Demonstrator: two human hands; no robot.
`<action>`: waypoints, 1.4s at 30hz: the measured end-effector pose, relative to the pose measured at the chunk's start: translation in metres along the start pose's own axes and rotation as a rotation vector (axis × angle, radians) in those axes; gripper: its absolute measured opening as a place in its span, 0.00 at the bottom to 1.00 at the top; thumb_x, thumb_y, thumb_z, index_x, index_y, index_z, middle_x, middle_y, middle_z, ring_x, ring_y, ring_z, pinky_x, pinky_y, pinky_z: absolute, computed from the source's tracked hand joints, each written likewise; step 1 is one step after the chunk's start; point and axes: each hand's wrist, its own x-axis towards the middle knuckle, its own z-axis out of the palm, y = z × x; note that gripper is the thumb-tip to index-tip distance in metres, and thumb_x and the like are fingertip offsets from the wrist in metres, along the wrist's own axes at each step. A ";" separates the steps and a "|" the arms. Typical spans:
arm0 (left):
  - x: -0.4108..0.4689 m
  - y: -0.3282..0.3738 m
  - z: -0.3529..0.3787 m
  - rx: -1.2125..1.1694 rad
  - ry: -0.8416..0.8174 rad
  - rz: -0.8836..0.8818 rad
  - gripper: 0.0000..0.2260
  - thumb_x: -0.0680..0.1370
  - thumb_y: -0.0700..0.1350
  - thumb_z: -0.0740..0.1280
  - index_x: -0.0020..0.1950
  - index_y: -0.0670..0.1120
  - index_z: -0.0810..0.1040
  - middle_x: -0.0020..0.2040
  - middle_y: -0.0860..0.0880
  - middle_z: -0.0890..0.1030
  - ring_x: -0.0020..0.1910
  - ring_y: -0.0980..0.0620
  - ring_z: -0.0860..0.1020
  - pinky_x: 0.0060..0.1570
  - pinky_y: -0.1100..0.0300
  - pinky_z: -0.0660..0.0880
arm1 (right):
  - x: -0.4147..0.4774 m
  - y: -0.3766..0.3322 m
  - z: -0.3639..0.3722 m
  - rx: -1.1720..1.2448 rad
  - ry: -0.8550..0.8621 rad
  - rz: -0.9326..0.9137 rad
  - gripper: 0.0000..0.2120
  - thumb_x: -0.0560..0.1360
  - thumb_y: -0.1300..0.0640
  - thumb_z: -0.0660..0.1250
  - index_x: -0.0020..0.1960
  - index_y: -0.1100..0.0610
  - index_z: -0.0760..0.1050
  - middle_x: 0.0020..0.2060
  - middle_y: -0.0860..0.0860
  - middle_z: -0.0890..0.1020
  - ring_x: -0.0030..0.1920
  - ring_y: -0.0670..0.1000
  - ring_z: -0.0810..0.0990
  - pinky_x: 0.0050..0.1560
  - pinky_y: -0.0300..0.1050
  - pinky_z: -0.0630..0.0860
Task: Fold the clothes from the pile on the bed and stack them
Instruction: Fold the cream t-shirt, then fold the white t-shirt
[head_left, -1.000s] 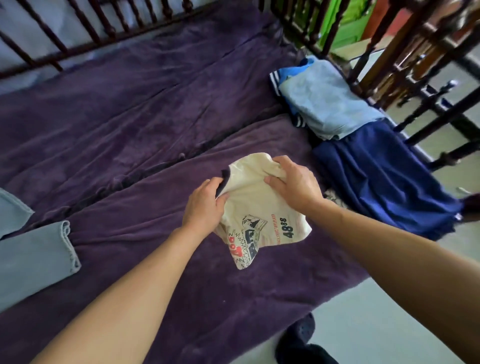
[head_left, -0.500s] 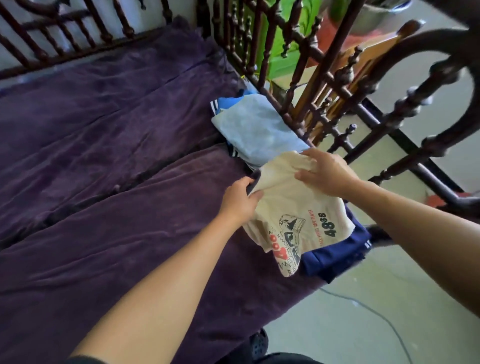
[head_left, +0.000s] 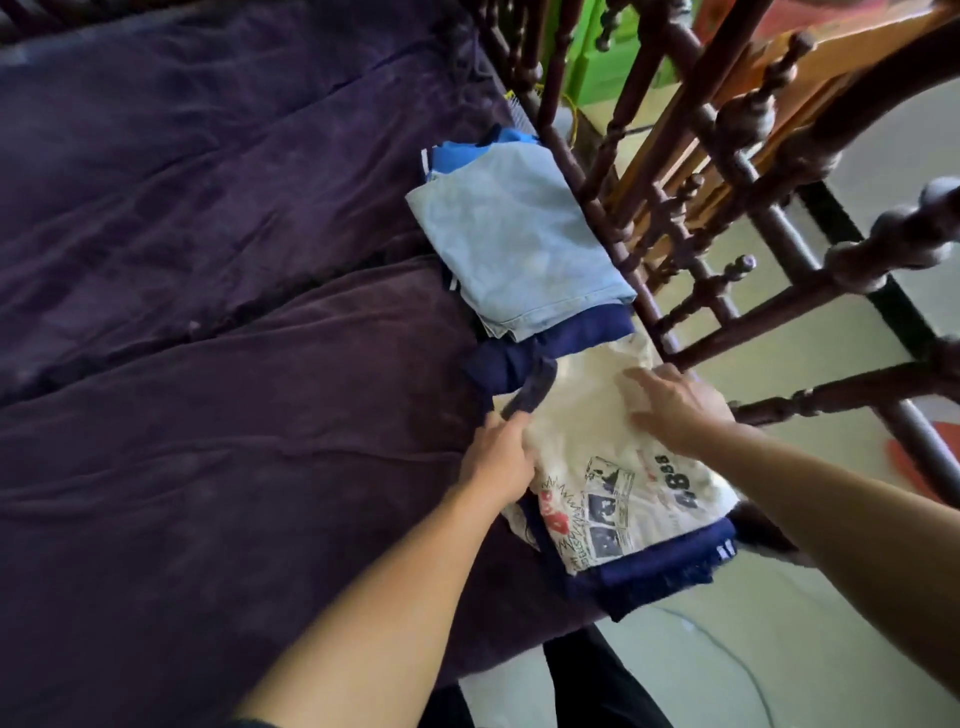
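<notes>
A folded cream T-shirt (head_left: 597, 467) with a printed graphic and a dark collar lies on a folded navy garment (head_left: 654, 571) at the bed's right edge. My left hand (head_left: 501, 457) pinches the shirt's left edge just below the collar. My right hand (head_left: 675, 410) lies flat on the shirt's upper right part, fingers spread. Behind it sits a stack topped by a folded light blue garment (head_left: 519, 244), with brighter blue and striped pieces under it.
The purple bed cover (head_left: 208, 312) stretches left and back. A dark turned-wood bed rail (head_left: 691, 260) runs along the right, close to both stacks. Pale floor (head_left: 779, 649) and a thin cable lie beyond the bed edge. Green and wooden furniture stand behind the rail.
Both hands carried the cream shirt rightward and set it down on the navy garment. My right hand went from gripping it to lying flat on it.
</notes>
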 end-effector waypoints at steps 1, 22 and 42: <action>0.000 -0.003 0.007 0.014 -0.008 -0.026 0.19 0.78 0.45 0.63 0.69 0.51 0.69 0.61 0.43 0.69 0.59 0.41 0.73 0.58 0.48 0.71 | 0.006 0.002 0.008 -0.023 -0.023 -0.032 0.28 0.75 0.46 0.66 0.72 0.43 0.62 0.66 0.53 0.68 0.63 0.56 0.71 0.55 0.49 0.74; -0.260 -0.126 -0.092 -0.127 0.585 -0.666 0.15 0.78 0.47 0.64 0.64 0.48 0.75 0.62 0.46 0.75 0.60 0.46 0.75 0.62 0.52 0.71 | -0.065 -0.265 -0.085 -0.390 0.164 -0.839 0.17 0.77 0.46 0.62 0.63 0.52 0.74 0.60 0.54 0.76 0.59 0.58 0.77 0.53 0.50 0.73; -0.649 -0.382 -0.103 -0.261 0.840 -1.010 0.16 0.80 0.46 0.62 0.66 0.44 0.72 0.64 0.42 0.73 0.64 0.43 0.71 0.61 0.58 0.66 | -0.373 -0.657 0.027 -0.434 0.162 -1.262 0.17 0.76 0.43 0.63 0.62 0.47 0.75 0.60 0.52 0.79 0.60 0.57 0.77 0.56 0.49 0.73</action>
